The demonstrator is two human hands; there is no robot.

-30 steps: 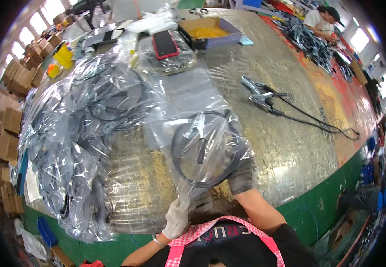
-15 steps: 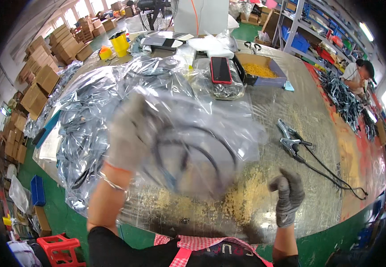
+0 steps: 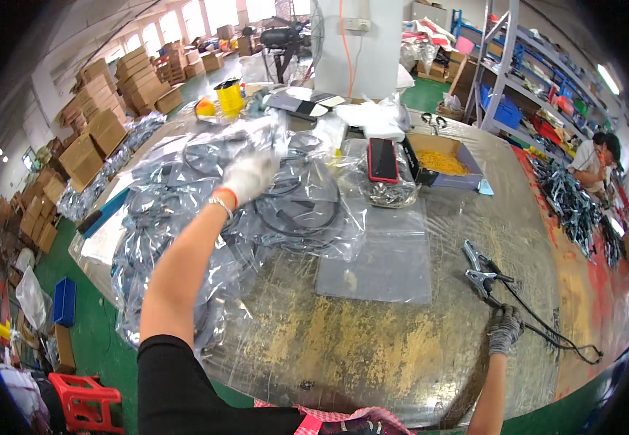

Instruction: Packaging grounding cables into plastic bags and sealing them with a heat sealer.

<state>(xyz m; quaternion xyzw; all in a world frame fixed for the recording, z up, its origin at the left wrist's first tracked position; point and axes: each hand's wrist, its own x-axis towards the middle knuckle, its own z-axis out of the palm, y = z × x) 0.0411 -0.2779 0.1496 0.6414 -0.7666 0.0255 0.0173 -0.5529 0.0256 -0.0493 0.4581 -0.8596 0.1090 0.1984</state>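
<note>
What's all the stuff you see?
Bagged cables: many, black, left
Flat bag: at least one, clear, middle
Corded clamps: two, silver-black, right
Phone: one, black-red, table back
Open box: one, purplish, beside phone
Tub: one, yellow, back left
Clamp pile: uncounted, silvery, far right
Person: one, pale top, far right
Cartons: many, brown, back left
Stool: one, red, lower left
Table: one, brownish, centre
Left grip: one, white-gloved, at bagged cables
Right grip: one, grey-gloved, by corded clamps

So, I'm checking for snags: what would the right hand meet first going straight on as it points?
The right hand would likely meet the black-handled silver metal clamps just ahead, though depth is unclear.
</note>
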